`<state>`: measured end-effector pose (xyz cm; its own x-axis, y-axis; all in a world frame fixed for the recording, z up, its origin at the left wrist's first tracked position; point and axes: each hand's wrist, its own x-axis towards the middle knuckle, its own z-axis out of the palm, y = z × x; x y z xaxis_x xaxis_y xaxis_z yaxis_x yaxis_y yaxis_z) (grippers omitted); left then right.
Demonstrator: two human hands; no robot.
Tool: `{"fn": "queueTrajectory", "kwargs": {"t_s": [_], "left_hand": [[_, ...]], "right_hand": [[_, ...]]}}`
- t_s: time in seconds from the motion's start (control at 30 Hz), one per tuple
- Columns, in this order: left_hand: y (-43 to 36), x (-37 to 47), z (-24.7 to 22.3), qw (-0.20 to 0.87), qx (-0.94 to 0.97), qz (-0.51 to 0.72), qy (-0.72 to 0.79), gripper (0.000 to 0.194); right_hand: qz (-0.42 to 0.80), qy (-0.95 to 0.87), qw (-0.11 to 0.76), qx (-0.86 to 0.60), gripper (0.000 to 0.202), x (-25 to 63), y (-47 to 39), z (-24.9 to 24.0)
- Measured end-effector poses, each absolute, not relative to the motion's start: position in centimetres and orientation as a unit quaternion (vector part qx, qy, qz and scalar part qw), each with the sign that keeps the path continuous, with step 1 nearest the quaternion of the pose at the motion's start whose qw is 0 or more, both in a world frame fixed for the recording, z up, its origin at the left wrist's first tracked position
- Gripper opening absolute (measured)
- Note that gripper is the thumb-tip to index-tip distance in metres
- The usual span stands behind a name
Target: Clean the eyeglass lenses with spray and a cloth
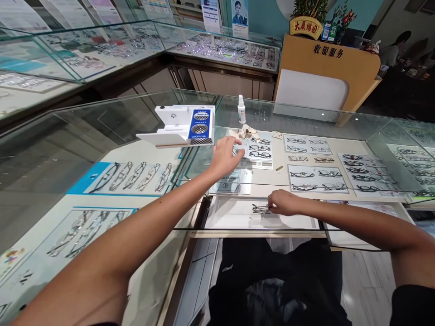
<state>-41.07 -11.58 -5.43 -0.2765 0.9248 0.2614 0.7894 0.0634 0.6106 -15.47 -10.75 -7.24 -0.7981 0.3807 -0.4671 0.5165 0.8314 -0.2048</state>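
Pinching glasses (pixel 261 208) in right hand (pixel 283 202), left hand (pixel 224 156) well apart

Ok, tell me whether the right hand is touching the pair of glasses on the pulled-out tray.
Touching. The head view shows the right hand with its fingertips closed on the end of the pair of glasses, which lies on the white tray; no gap shows between them.

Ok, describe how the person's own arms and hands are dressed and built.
Both forearms are bare, with no watch, bracelet or glove showing. The left hand and right hand carry no visible rings. A dark sleeve edge shows at the right upper arm. The fingers are slim.
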Motion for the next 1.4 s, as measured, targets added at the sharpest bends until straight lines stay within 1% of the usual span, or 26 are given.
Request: {"fn": "queueTrajectory", "kwargs": {"t_s": [0.13, 0.23, 0.3, 0.37, 0.43, 0.5, 0.6, 0.7, 0.83, 0.93, 1.1, 1.23, 1.4], "left_hand": [[-11.6, -41.0, -5.2, 0.107, 0.588, 0.343, 0.724, 0.017], [-11.7, -40.9, -4.9, 0.112, 0.589, 0.327, 0.730, 0.018], [-11.8, -40.8, -4.7, 0.114, 0.589, 0.323, 0.732, 0.018], [-11.8, -40.8, -4.7, 0.115, 0.590, 0.324, 0.731, 0.018], [-11.9, -40.8, -4.7, 0.114, 0.592, 0.326, 0.728, 0.017], [-11.9, -40.8, -4.7, 0.110, 0.595, 0.325, 0.727, 0.017], [-11.8, -40.9, -4.9, 0.106, 0.595, 0.330, 0.725, 0.018], [-11.7, -41.0, -5.0, 0.103, 0.596, 0.334, 0.723, 0.017], [-11.6, -41.0, -5.2, 0.100, 0.605, 0.325, 0.720, 0.017], [-11.7, -41.0, -5.2, 0.101, 0.614, 0.318, 0.716, 0.016], [-11.8, -40.9, -5.0, 0.100, 0.617, 0.316, 0.714, 0.015], [-12.0, -40.8, -4.8, 0.106, 0.616, 0.314, 0.714, 0.014], [-12.2, -40.7, -4.5, 0.114, 0.612, 0.309, 0.719, 0.014]], "right_hand": [[-0.259, 0.915, 0.193, 0.242, 0.016, -13.9, -12.6, -2.8], [-0.287, 0.912, 0.157, 0.249, 0.013, -12.7, -12.8, 1.1], [-0.270, 0.931, 0.102, 0.224, 0.018, -12.0, -12.3, 3.6], [-0.223, 0.950, 0.052, 0.214, 0.022, -11.7, -11.2, 5.6], [-0.155, 0.960, 0.031, 0.231, 0.025, -11.9, -9.8, 6.6], [-0.088, 0.963, 0.034, 0.250, 0.028, -12.6, -8.5, 6.6], [-0.001, 0.963, 0.049, 0.266, 0.028, -14.4, -7.1, 5.2], [0.049, 0.958, 0.060, 0.275, 0.026, -15.9, -6.7, 3.6], [0.055, 0.958, 0.072, 0.274, 0.022, -16.8, -6.9, 2.2], [0.046, 0.956, 0.051, 0.284, 0.015, -16.7, -6.9, 1.5], [0.023, 0.949, 0.025, 0.312, 0.017, -16.2, -6.9, 0.8], [0.017, 0.950, 0.014, 0.312, 0.010, -16.1, -7.3, 0.8], [0.050, 0.957, -0.008, 0.286, 0.011, -15.8, -8.4, 0.9]]}}
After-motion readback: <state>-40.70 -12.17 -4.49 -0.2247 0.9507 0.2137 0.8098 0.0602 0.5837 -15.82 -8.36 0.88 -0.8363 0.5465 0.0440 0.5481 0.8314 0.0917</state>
